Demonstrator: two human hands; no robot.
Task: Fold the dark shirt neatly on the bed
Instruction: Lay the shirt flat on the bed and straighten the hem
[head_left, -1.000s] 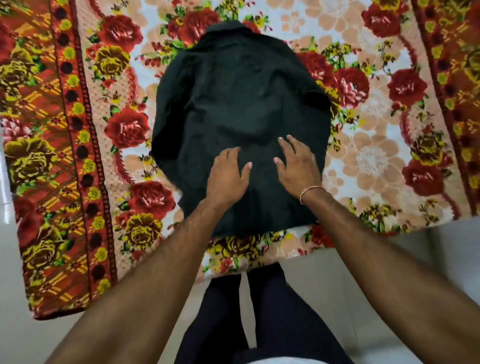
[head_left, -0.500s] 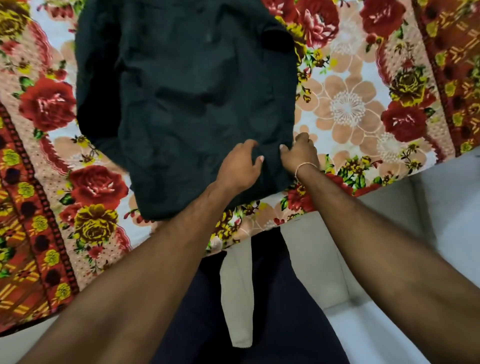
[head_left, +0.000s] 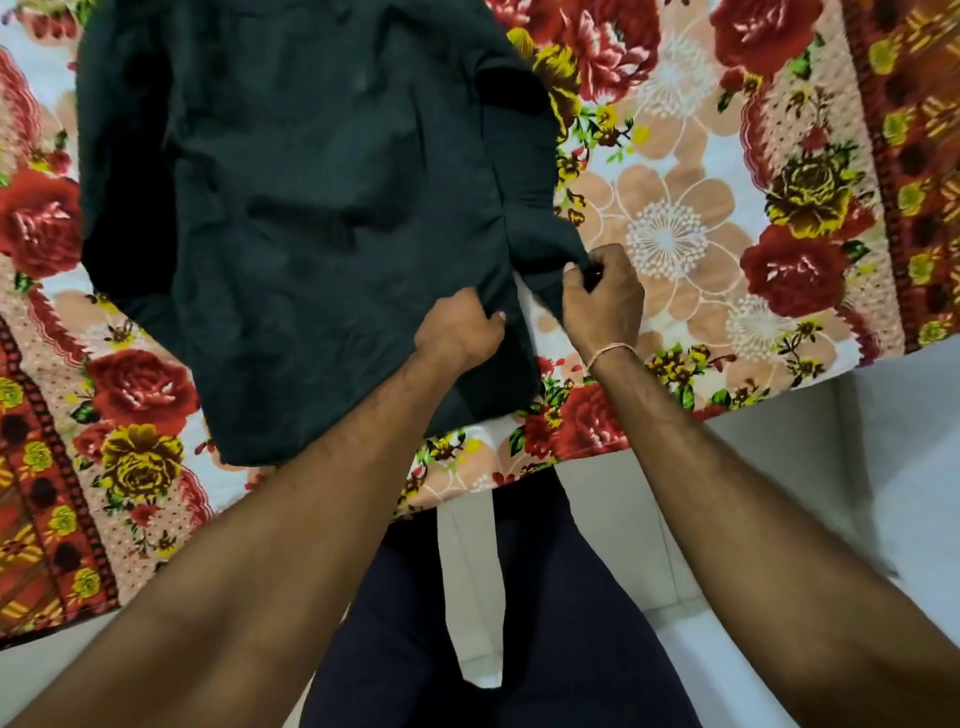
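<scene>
The dark shirt (head_left: 311, 208) lies spread on the floral bed sheet (head_left: 701, 234), its hem close to the near edge of the bed. My left hand (head_left: 457, 330) is closed on the cloth near the shirt's lower right side. My right hand (head_left: 605, 296) pinches a flap of the shirt's right edge and holds it pulled out to the right, off the sheet. The shirt's upper part runs out of the top of the view.
The bed's near edge (head_left: 571, 457) runs just in front of my legs in dark trousers (head_left: 493, 623). A pale floor (head_left: 857, 467) shows at the right. The sheet's red and orange border (head_left: 47, 493) hangs at the left.
Both hands went from lying flat on the shirt's lower back to gripping its right edge. My right hand has pulled a flap out to the right. The view has shifted closer.
</scene>
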